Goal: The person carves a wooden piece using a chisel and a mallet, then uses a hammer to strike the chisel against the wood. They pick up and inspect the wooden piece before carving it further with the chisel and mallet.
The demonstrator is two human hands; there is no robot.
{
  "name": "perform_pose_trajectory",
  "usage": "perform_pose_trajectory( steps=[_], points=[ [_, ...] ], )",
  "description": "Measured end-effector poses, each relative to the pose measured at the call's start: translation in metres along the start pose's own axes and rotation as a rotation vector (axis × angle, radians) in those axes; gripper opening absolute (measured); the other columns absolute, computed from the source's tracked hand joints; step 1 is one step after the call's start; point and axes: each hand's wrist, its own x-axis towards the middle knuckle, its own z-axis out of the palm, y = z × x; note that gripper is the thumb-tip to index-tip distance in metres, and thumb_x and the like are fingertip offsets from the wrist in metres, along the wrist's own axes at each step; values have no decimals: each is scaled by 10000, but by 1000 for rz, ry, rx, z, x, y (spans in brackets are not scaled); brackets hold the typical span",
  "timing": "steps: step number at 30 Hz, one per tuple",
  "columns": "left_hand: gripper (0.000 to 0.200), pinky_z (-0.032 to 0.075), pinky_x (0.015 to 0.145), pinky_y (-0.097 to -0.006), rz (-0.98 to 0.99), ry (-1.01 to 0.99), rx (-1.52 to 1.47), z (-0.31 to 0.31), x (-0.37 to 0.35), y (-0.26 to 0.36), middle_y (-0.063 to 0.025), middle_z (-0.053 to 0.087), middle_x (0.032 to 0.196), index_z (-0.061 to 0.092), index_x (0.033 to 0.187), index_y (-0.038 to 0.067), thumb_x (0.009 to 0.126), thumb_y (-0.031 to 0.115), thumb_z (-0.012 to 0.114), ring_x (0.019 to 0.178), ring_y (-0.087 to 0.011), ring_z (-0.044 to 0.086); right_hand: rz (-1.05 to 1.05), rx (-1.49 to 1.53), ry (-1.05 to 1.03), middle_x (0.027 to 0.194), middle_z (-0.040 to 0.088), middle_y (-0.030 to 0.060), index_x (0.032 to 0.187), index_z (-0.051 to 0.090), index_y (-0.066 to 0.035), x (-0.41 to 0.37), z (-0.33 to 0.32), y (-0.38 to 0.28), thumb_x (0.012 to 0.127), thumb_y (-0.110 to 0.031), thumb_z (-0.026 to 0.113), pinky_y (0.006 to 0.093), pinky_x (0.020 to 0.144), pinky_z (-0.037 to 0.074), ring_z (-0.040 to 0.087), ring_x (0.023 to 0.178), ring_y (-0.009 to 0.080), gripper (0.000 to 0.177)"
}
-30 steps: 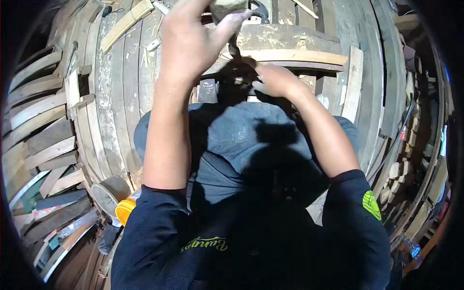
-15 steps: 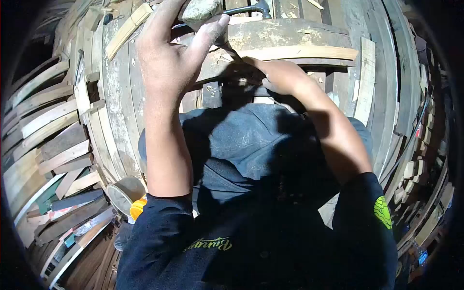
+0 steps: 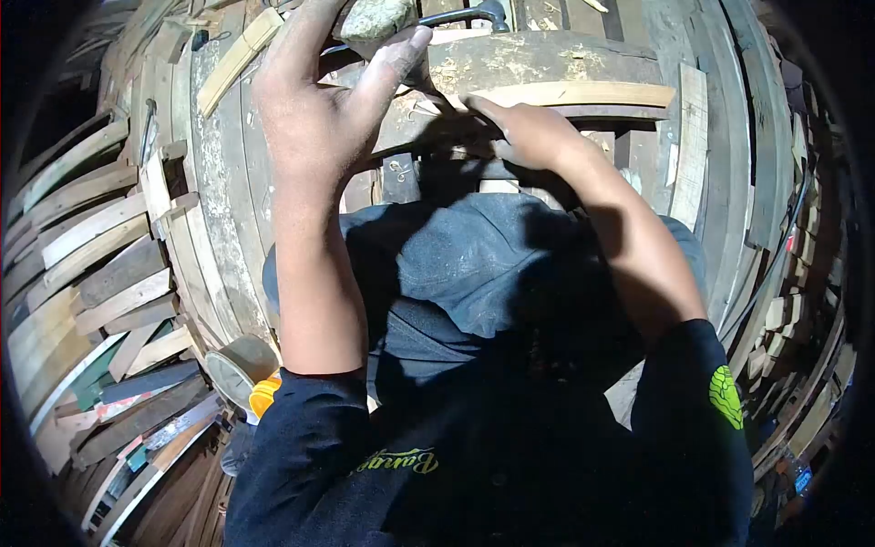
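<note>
Looking down over a lap in dusty blue-grey cloth [image 3: 456,264] at a workbench of old boards [image 3: 228,182]. Got the left hand [image 3: 319,114] raised at the far edge of view, wrapped loosely round a grey lump [image 3: 375,16], stone by the look of it. Not a tight fist at all: thumb [image 3: 401,56] stretched up against the near side of the lump, fingers spread wide and hooked over the far side, mostly out of frame. Pinched rather than clenched, then, with the back of the hand facing the camera.

Down and right of that, the right hand [image 3: 533,137], resting on a pale curved strip of wood [image 3: 583,94] laid along the near edge of a thick weathered block [image 3: 547,59]. Pointing left with the index finger [image 3: 478,105], flat on the strip's left end; other fingers curled under and buried in shadow. Can't tell about anything gripped in there, honestly. Just left of that fingertip, something small and dark [image 3: 428,87], too murky to name, right below the lump.

Beyond the block, a hammer [image 3: 465,15] lying flat, untouched. Off to the near left, a roll of tape [image 3: 239,366] beside something yellow [image 3: 264,395], plus a heap of wood offcuts [image 3: 82,255] further left.
</note>
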Motion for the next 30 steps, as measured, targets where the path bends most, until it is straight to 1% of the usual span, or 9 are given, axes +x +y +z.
perform_pose_trajectory(
  steps=[3, 5, 6, 8, 9, 23, 26, 27, 30],
  points=[
    [546, 489, 870, -301, -166, -19, -46, -2, 3, 12, -151, 578, 1190, 521, 1258, -19, 751, 19, 723, 1080, -200, 571, 23, 1, -30, 1042, 643, 210, 1409, 337, -241, 1, -2, 0, 783, -120, 580, 456, 828, 493, 620, 972, 374, 682],
    [545, 490, 874, -300, 115, -8, 85, -1, -1, -17, -147, 577, 1196, 523, 1260, -15, 753, 21, 721, 1089, -202, 567, 27, 1, -37, 1040, 644, 207, 1411, 333, -246, 0, -5, -2, 783, -119, 581, 457, 825, 495, 620, 971, 374, 687],
    [545, 490, 874, -300, 115, -7, 86, -2, 1, -5, -147, 577, 1196, 523, 1260, -15, 753, 21, 721, 1089, -202, 567, 31, 0, -45, 1038, 646, 205, 1414, 329, -251, 0, -5, -3, 783, -118, 582, 458, 822, 496, 620, 970, 374, 693],
    [546, 489, 878, -299, -233, -42, 70, -2, 6, 27, -145, 574, 1206, 523, 1262, -11, 755, 23, 719, 1093, -203, 564, 30, -8, -40, 1040, 646, 203, 1417, 325, -255, 2, -3, -2, 782, -117, 581, 456, 819, 498, 621, 970, 374, 699],
    [546, 489, 878, -299, -232, -42, 69, -2, 5, 27, -145, 574, 1206, 523, 1262, -11, 755, 23, 719, 1093, -203, 564, 29, -16, -36, 1042, 646, 201, 1421, 321, -258, 2, -3, -2, 781, -116, 581, 455, 816, 499, 621, 971, 373, 705],
    [542, 442, 946, -322, 155, 30, 243, 2, -3, 2, -144, 547, 1219, 537, 1248, -16, 740, 12, 722, 1146, -224, 526, 69, -100, -126, 1001, 659, 187, 1409, 355, -260, -12, -29, -12, 804, -125, 562, 462, 779, 508, 639, 916, 359, 654],
    [545, 428, 964, -331, -66, 30, -78, 1, -4, -10, -148, 547, 1219, 538, 1246, -19, 735, 17, 724, 1151, -236, 523, 85, -110, -150, 1014, 656, 189, 1408, 357, -261, -16, -34, -13, 809, -127, 563, 460, 781, 509, 637, 919, 360, 647],
    [553, 416, 975, -338, 39, 28, 137, 0, -4, -13, -147, 554, 1205, 536, 1246, -20, 730, 21, 728, 1152, -238, 519, 85, -107, -157, 1018, 655, 189, 1409, 357, -259, -18, -37, -13, 806, -124, 566, 460, 786, 509, 636, 926, 359, 652],
    [555, 410, 980, -335, 137, 38, 85, 1, -1, -23, -145, 559, 1193, 540, 1241, -17, 723, 24, 734, 1149, -236, 519, 95, -105, -182, 1031, 654, 186, 1414, 351, -250, -18, -38, -12, 801, -118, 572, 457, 800, 508, 634, 943, 357, 666]
  ],
)
